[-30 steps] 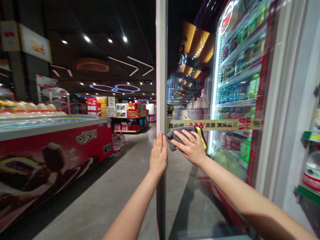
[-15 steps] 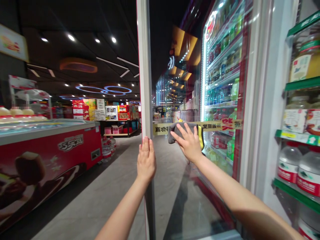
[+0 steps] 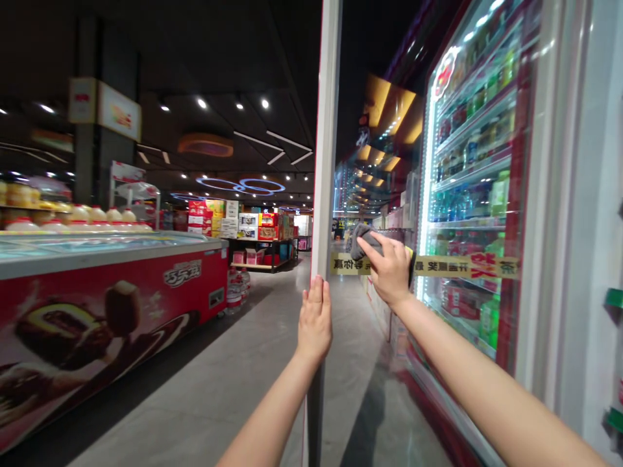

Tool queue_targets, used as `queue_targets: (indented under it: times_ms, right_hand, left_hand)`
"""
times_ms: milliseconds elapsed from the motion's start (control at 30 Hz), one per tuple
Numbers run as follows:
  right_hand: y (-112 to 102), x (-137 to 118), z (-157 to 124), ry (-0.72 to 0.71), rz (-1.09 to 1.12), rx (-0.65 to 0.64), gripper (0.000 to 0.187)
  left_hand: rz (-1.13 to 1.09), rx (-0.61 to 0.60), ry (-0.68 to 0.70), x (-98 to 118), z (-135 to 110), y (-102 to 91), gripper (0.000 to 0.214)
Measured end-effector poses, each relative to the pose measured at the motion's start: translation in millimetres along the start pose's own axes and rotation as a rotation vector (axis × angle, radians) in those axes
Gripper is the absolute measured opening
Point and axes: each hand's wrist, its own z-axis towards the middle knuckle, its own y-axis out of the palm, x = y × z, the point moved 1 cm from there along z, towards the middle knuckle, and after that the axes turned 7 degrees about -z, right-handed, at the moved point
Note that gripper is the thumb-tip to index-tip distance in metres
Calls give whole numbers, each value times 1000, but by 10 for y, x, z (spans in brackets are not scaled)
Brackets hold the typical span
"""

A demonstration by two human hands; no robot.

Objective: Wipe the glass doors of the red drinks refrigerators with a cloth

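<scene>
The right hand [image 3: 393,272] is gripping a cloth [image 3: 361,242] against the glass [image 3: 353,370].
The left hand [image 3: 315,323] is lying open along the pale frame [image 3: 326,155].

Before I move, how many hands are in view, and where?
2: the left hand is against the white door frame; the right hand holds the grey cloth by the printed strip. No other hands show; distant areas are blurred.

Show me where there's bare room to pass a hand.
Floor between ice-cream freezer and left forearm; glass pane below the printed strip, between door frame and right forearm. Crowded: where right hand and gray cloth overlap the strip.
</scene>
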Motion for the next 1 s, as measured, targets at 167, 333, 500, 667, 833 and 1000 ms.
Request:
queue_targets:
  times_ms: [167,333,500,667,833,1000]
  right_hand:
    - [-24,-374,494,-454,91,14,55]
    - [-82,-466,821,-579,36,12,38]
    - [-128,-429,1211,-458,11,12,38]
    - [-77,-426,1333,-419,18,34,37]
    - [84,-268,1763,-425,34,84,34]
    - [140,-53,2544,-462,52,150,31]
  left_hand:
    - [-1,21,16,24,-30,-29,91]
    - [23,34,20,94,-1,-129,88]
    - [23,22,-4,89,446,-286,85]
    - [-2,36,-9,-18,949,-274,84]
    - [-52,43,-16,-108,1360,-183,85]
    - [-100,88,-47,-209,2076,-245,90]
